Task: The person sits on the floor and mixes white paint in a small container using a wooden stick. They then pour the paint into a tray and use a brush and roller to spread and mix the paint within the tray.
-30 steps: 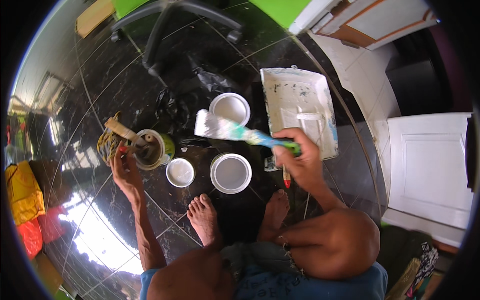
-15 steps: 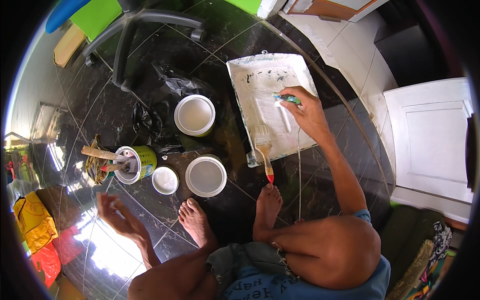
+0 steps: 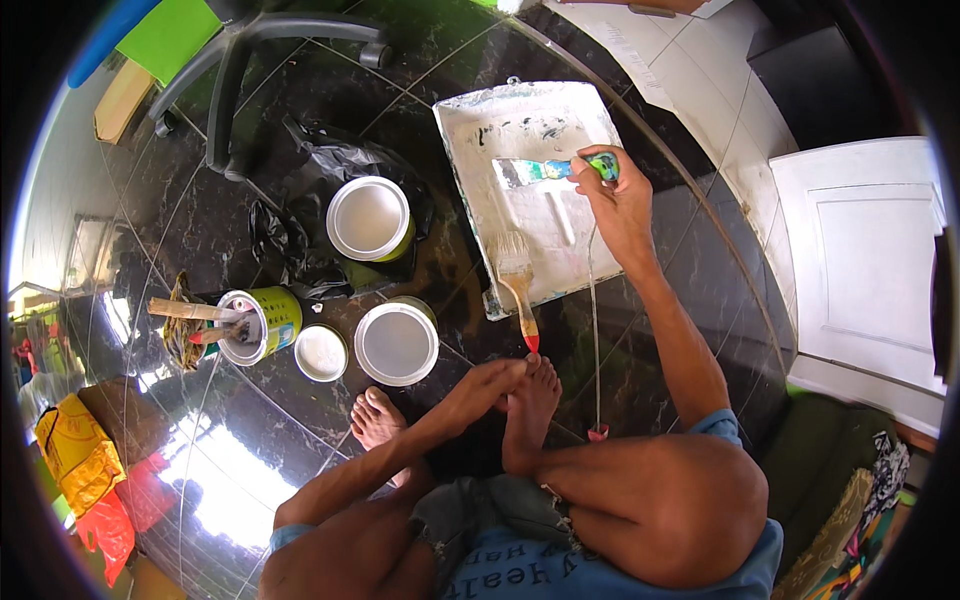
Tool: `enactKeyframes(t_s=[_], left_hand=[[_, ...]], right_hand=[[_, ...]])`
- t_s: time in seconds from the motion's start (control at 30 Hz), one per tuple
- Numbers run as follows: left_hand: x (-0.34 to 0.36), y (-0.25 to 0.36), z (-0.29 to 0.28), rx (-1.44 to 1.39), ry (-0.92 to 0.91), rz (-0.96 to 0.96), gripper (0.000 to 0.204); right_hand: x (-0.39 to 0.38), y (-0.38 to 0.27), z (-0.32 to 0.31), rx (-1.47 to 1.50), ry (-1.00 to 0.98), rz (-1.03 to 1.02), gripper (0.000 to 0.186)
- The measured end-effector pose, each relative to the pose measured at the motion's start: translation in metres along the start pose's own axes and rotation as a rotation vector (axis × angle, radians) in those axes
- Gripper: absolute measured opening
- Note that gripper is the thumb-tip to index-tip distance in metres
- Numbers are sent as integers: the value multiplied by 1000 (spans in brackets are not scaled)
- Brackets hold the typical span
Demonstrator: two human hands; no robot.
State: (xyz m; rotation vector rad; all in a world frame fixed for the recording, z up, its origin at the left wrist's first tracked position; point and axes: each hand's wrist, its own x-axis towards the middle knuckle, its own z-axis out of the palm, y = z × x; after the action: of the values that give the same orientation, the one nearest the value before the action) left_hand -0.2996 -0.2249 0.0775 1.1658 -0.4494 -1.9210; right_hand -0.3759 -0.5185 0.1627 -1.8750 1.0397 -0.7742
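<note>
My right hand (image 3: 622, 200) grips the green handle of a putty knife (image 3: 528, 173), its paint-smeared blade pointing left over the white-coated paint tray (image 3: 465, 140). On the tray's near edge lies a paintbrush (image 3: 517, 275), bristles inside and red handle tip toward my right foot. My left hand (image 3: 485, 390) is at the toes of that foot, close by the brush's handle tip. Its fingers are curled together, and whatever they hold, if anything, is hidden. A thin rod (image 3: 595, 330) with a red end runs from the tray's right side toward me.
Left of the tray stand an open paint can (image 3: 368, 220) on a black plastic bag (image 3: 290, 240), a round container (image 3: 397, 343), a small white lid (image 3: 321, 353) and a green can (image 3: 283, 315) holding brushes. A chair base (image 3: 225, 95) is at the far left, a white panel (image 3: 860, 265) at right.
My left hand has come across from the far left to my right foot. My right hand has lifted slightly and turned the putty knife so its blade shows flat. The view has shifted slightly.
</note>
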Motion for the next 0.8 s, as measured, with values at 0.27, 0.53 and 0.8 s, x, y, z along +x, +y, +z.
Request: enactKeyframes(t_s=[0.27,0.53,0.8], left_hand=[[52,17,14,-269,66,-33,43],[58,-1,42,-331,-24,45,40],[53,20,32,-291,18,-107,58]], right_hand=[[-5,-8,-8,380,109,129,26],[-14,-2,-6,415,114,139,24],[-8,-19,13,3,-15,-52,17]])
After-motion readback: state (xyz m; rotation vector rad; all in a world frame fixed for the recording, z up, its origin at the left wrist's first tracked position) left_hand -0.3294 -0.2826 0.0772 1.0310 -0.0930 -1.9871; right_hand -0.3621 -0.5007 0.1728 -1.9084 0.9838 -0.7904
